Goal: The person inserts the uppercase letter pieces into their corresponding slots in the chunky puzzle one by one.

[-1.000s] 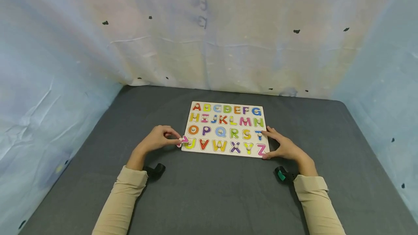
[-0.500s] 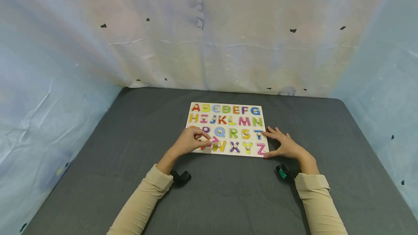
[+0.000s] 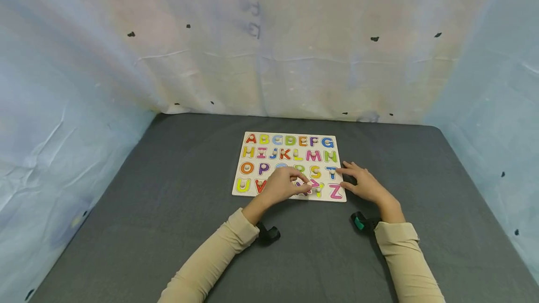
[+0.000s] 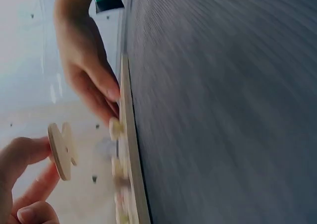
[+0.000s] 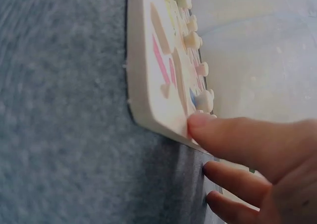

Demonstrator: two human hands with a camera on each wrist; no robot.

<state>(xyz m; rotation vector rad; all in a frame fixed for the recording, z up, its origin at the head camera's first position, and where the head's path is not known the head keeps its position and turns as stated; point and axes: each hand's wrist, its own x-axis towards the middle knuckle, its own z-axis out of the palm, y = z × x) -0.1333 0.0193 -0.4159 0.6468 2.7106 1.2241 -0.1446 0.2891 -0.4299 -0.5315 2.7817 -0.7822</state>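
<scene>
In the head view my left hand (image 3: 281, 185) is above the bottom row of a wooden alphabet puzzle board (image 3: 275, 161), pinching a pink letter Z piece (image 3: 314, 183) near the X and Y. The left wrist view shows this puzzle piece (image 4: 62, 152) edge-on between thumb and finger, raised off the board. At the board's right side is my right hand (image 3: 367, 186), fingers spread and extended, close to the T piece (image 3: 331, 172). One fingertip (image 5: 200, 119) touches the board's corner area in the right wrist view. The pink Z spot (image 3: 335, 191) shows no knob.
Knobbed letters fill the other visible spots; my left hand hides part of the lower rows. The board lies on a dark grey cloth-covered table (image 3: 202, 153). Pale sheets (image 3: 311, 69) hang behind and at both sides. Black wrist devices (image 3: 268, 235) sit under both forearms.
My left hand has carried the pink letter Z rightward, from the board's left edge to above its lower right. My right hand stays at the right edge; its thumb has drawn slightly upward.
</scene>
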